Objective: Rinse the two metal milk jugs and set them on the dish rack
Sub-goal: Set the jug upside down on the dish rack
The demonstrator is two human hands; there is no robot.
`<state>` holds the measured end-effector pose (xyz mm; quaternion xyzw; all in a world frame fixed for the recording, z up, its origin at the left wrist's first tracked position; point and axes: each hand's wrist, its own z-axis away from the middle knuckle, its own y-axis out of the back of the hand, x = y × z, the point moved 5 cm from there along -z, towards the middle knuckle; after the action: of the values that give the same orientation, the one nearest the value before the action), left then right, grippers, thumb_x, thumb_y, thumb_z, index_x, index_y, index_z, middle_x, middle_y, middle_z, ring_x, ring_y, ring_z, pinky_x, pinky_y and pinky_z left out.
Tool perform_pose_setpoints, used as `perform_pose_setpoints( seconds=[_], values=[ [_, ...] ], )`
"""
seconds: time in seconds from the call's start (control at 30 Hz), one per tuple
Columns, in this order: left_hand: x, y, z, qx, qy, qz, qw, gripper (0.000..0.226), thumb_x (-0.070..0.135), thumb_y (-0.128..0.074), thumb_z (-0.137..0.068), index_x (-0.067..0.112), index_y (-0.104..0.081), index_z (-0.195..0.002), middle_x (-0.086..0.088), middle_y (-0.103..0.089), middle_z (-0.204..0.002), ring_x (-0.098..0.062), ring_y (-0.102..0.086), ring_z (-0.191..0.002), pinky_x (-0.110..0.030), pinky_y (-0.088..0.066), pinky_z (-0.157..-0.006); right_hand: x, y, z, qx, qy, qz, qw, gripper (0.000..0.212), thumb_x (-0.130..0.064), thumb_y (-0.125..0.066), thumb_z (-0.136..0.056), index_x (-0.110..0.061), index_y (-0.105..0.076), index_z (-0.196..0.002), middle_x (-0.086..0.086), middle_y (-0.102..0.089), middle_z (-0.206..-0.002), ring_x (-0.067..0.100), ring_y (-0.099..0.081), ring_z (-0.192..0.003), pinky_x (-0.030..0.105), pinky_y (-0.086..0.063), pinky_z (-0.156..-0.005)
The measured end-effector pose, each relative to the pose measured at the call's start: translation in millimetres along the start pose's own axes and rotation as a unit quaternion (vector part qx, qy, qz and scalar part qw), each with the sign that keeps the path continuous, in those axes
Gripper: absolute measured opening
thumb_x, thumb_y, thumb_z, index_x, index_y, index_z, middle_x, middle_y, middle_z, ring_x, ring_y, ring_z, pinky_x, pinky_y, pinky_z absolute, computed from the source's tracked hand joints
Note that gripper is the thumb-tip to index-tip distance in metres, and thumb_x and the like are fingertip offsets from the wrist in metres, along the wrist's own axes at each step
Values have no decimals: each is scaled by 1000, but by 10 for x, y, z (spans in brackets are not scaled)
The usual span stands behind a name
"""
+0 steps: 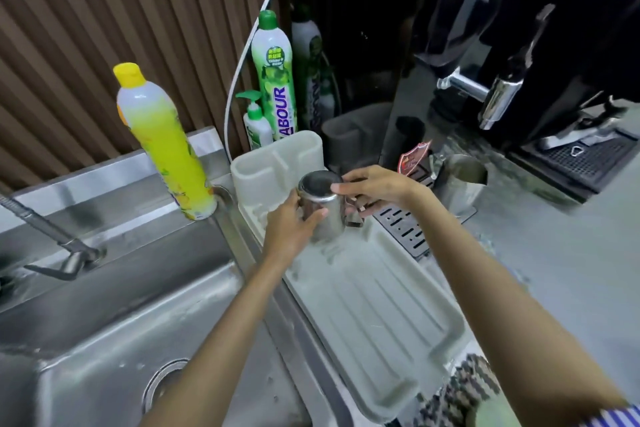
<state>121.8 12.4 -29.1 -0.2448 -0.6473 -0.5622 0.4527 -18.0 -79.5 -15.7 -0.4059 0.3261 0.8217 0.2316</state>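
Roughly halfway, by my reading: one upturned milk jug (pixel 320 208) is at the far end of the dish rack (pixel 381 315), base up and mouth down, while both hands are on it. Whether its rim already rests on the rack or hangs just above it I cannot tell. The second milk jug (pixel 462 180) stands upright on the desk (pixel 554 253) beside the coffee machine (pixel 519 80), well apart from the sink (pixel 138 322), so it looks not yet rinsed; that rinse and its placing on the rack remain.

The left hand (pixel 291 232) grips the jug's body from the sink side, its fingers (pixel 313 217) curled round the metal wall. The right hand (pixel 377 187) comes in from the other side: its fingers (pixel 341 188) are only half bent, one tip on the edge of the upturned base, the lower ones tucked in at the jug's handle. Neither hand holds anything else.
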Motion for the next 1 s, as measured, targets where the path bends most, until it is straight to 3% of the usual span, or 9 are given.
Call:
perform_pose_setpoints(
  seconds=[0.07, 0.27, 0.43, 0.5, 0.6, 0.7, 0.8, 0.9, 1.0],
  values=[
    [-39, -33, -3, -1, 7, -15, 1000, 54, 27, -67, -83, 17, -49, -132, -5, -64, -122, -21, -57, -116, -21, -38, -86, 74, -8, -53, -6, -6, 0, 1000, 45, -40, -68, -82, -16, -60, -119, 1, -63, -91, 18, -65, -85, 31, -58, -79],
    [-157, -41, 58, 29, 42, -79, 996, 50, 30, -68, -82, 17, -51, -128, -7, -68, -113, -24, -61, -111, -27, -44, -84, 156, -129, -169, -30, -11, 15, 999, 39, -35, -63, -87, -8, -59, -114, 8, -57, -88, 16, -55, -79, 23, -55, -68],
    [-161, -6, 89, 34, 71, -70, 994, 51, 28, -72, -79, 13, -54, -124, -7, -68, -115, -19, -64, -105, -15, -38, -79, 197, -159, -241, -11, -13, 12, 1000, 35, -31, -59, -90, -6, -58, -114, 4, -55, -93, 14, -51, -86, 26, -50, -74],
    [-166, -17, 96, 23, 75, -61, 995, 53, 28, -74, -76, 12, -55, -122, -8, -67, -115, -21, -66, -99, -19, -44, -81, 196, -165, -237, 4, -15, 13, 1000, 27, -29, -60, -89, -10, -61, -108, 2, -54, -85, 14, -50, -81, 26, -49, -73],
    [-128, -4, 123, 22, 75, -76, 994, 63, 34, -76, -73, 12, -52, -127, -10, -65, -118, -25, -63, -105, -28, -46, -87, 196, -178, -203, 26, -7, 20, 999, 25, -30, -62, -88, -16, -62, -108, 2, -57, -94, 15, -52, -87, 26, -49, -71],
    [54, 16, 154, 50, 36, -114, 992, 65, 29, -73, -77, 7, -47, -132, -12, -60, -124, -29, -53, -116, -29, -40, -90, 204, -132, -105, 42, 9, -6, 999, 19, -30, -58, -90, -18, -65, -102, 2, -61, -96, 14, -54, -89, 25, -48, -70],
    [338, -50, 190, 62, -17, -123, 990, 57, 20, -67, -83, 7, -46, -134, -12, -56, -129, -28, -50, -119, -20, -32, -90, 242, 15, 54, 53, 0, -6, 999, 19, -24, -51, -93, -17, -63, -107, 5, -64, -106, 17, -59, -103, 29, -48, -79],
    [633, -262, 190, 27, -60, -109, 992, 46, 17, -61, -86, 11, -51, -131, -13, -64, -111, -30, -55, -113, -24, -32, -94, 325, 246, 236, 56, -10, -2, 998, 19, -29, -54, -93, -20, -60, -108, 3, -63, -120, 19, -59, -111, 29, -50, -80],
    [947, -572, 154, -33, -108, -107, 988, 39, 16, -60, -87, 14, -56, -126, -10, -64, -119, -25, -55, -113, -19, -31, -91, 426, 508, 458, 55, -17, -12, 998, 26, -32, -55, -93, -18, -58, -114, 2, -64, -119, 19, -61, -110, 34, -52, -88]
  ],
)
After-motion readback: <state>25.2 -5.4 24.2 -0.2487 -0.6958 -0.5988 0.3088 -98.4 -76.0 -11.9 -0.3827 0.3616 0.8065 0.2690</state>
